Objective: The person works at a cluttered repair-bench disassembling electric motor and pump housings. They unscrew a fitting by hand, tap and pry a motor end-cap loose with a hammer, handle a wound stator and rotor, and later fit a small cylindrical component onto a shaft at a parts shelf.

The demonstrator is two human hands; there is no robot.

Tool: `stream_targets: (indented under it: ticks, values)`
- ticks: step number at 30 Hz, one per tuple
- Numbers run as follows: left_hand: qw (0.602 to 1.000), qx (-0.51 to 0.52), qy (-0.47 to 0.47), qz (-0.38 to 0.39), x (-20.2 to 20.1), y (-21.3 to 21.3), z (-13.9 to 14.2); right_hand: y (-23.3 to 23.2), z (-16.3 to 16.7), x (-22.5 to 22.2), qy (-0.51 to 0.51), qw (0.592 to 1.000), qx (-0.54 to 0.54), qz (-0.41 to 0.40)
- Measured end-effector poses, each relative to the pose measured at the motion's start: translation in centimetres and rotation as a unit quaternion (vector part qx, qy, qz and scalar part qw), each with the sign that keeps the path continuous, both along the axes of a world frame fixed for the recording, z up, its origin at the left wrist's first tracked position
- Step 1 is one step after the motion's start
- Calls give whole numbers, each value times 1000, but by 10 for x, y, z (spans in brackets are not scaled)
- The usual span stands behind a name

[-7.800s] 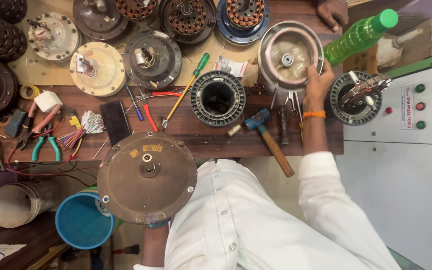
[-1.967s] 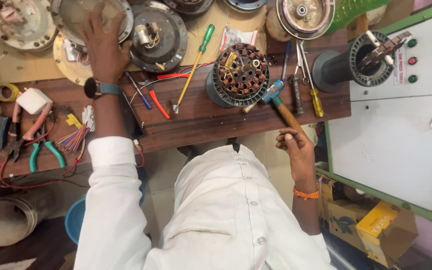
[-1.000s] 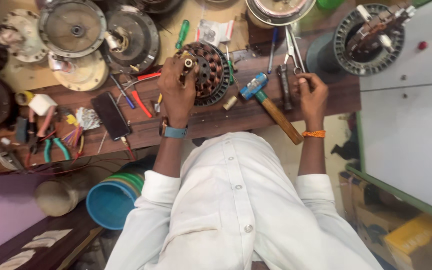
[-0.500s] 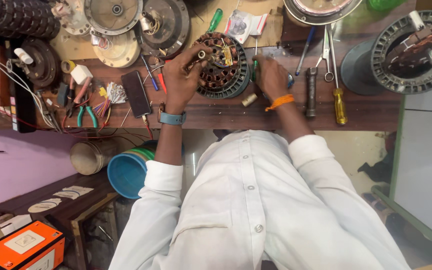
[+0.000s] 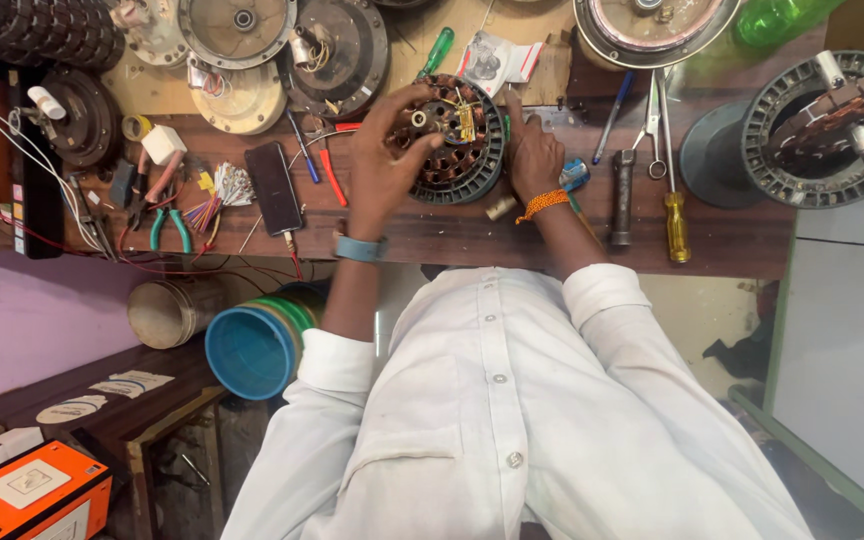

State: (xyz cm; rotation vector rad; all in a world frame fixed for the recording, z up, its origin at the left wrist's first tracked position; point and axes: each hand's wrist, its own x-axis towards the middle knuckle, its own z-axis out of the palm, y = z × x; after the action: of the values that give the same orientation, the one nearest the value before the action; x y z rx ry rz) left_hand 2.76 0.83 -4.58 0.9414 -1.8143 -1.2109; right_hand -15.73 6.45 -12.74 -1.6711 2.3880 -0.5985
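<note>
Thing in hand: we see a round wound motor core (image 5: pixel 462 150) lying flat on the brown workbench (image 5: pixel 732 245), its round face turned up, straight ahead of the person's chest.
Left hand: our left hand (image 5: pixel 384 160) lies over the core's left half, fingers curled onto its top face and rim; it looks closed on the core.
Right hand: our right hand (image 5: pixel 534 155) presses against the core's right edge, one finger stretched up along the rim; whether it pinches anything we cannot tell.
Key relation: the core sits between the two hands, touching both; neither hand is nearer, and being round it has no long axis on the bench.
Beside the right hand: a blue-headed hammer (image 5: pixel 574 175) lies just beside the wrist, partly hidden by it.
Further right: a yellow-handled screwdriver (image 5: pixel 674 215) and a dark-handled tool (image 5: pixel 622 200) lie lengthwise, pointing away from us.
Left of the left hand: a black phone (image 5: pixel 274 188), then green-handled pliers (image 5: pixel 170 222).
</note>
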Motion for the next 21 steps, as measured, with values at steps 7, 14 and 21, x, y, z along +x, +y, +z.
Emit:
stream_targets:
  ticks: [7,14,21]
  values:
    - [980,-107,-55,158,-11,15,-17,-5,-1,0,-4,999,25,-29]
    - [994,-68,-12,85,12,-6,-18,-12,-1,5,-75,995,48,-35]
    - [999,-14,32,-4,20,-15,-17,-22,8,1,-148,986,57,-60]
